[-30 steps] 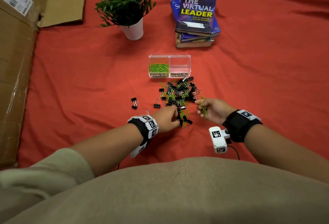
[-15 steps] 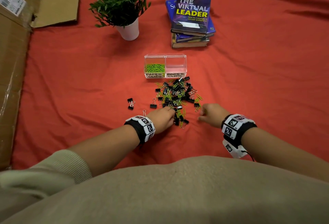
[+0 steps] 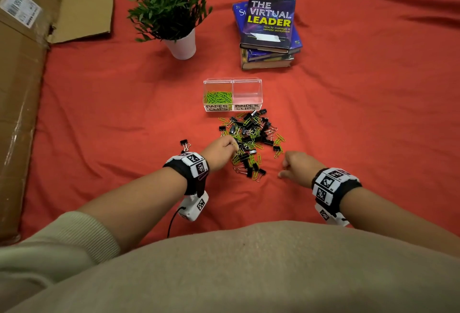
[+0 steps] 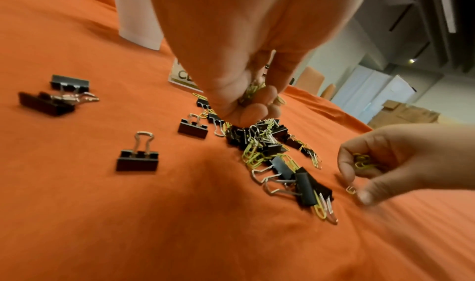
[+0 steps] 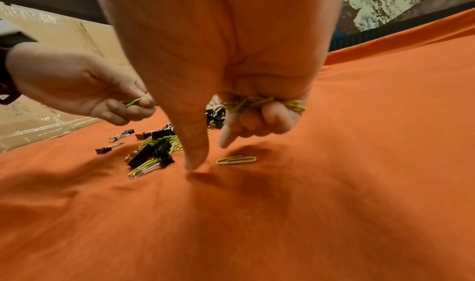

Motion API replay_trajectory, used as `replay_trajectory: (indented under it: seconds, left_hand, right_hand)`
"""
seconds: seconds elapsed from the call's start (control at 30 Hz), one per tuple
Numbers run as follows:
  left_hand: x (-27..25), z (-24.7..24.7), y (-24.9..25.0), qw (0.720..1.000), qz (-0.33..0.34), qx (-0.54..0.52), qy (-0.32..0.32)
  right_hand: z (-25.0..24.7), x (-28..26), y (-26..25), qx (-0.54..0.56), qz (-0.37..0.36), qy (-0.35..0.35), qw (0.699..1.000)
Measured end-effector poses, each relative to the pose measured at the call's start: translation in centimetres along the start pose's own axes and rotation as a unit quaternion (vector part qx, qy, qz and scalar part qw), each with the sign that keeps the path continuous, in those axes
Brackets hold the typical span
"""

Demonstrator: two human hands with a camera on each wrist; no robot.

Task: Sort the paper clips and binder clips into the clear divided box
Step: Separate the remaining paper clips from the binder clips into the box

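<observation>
Risk: both hands already hold bundles of green paper clips while gathering more; an overfilled grip could spill clips onto the desk. The right hand (image 5: 231,78) clutches a bundle, thumb and forefinger extended toward a loose paper clip (image 5: 236,160). The left hand (image 4: 239,66) pinches several. The mixed pile (image 3: 251,138) lies mid-desk, just before the clear divided box (image 3: 232,81), whose binder compartment appears empty.

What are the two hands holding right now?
Left hand: closed around a bunch of green paper clips.
Right hand: closed around green paper clips too, thumb and first finger reaching for one more paper clip.
</observation>
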State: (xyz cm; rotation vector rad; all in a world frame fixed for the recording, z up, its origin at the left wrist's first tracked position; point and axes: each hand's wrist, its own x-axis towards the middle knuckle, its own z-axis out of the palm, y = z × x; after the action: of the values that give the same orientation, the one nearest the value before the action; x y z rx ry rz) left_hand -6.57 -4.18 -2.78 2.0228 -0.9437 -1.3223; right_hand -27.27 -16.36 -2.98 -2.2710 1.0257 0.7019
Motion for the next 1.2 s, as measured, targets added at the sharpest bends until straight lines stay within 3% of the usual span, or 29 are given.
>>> replay_trajectory:
  seconds: [0.07, 0.27, 0.43, 0.67, 0.77, 0.87, 0.93, 1.03, 1.2]
  left_hand:
    - [-0.1, 0.1, 0.4, 0.998, -0.024, -0.059, -0.009]
    - [0.1, 0.2, 1.8, 0.995, -0.041, -0.093, -0.022]
    - [1.0, 1.1, 2.6, 0.992, -0.065, -0.103, -0.033]
    - [2.5, 3.1, 3.5, 0.994, 0.020, 0.103, -0.023]
    - [2.8, 3.5, 4.0, 0.965, 0.081, 0.249, -0.026]
    - [3.0, 3.8, 3.8, 0.921, 0.125, 0.364, -0.064]
    - [2.9, 4.0, 3.7, 0.897, 0.134, 0.411, -0.085]
    - [2.9, 4.2, 3.5, 0.873, 0.141, 0.455, -0.105]
    - [3.0, 4.1, 3.1, 0.837, 0.177, 0.508, -0.101]
  right_hand:
    - [0.1, -0.1, 0.5, -0.023, -0.004, -0.012, 1.000]
    - [0.5, 0.5, 0.6, -0.041, 0.011, -0.041, 0.998]
    - [-0.1, 0.2, 1.4, -0.003, -0.015, -0.010, 1.000]
    - [0.3, -0.1, 1.0, -0.043, -0.022, -0.027, 0.998]
    - [0.4, -0.2, 0.9, -0.026, -0.030, -0.035, 0.999]
    - [-0.4, -0.1, 1.2, 0.082, -0.032, -0.009, 0.996]
    - [-1.3, 0.1, 1.6, 0.202, -0.015, -0.004, 0.979]
    - [-2.5, 0.6, 2.2, 0.413, 0.017, -0.030, 0.910]
    - [-3.9, 1.6, 2.1, 0.587, 0.031, -0.033, 0.808]
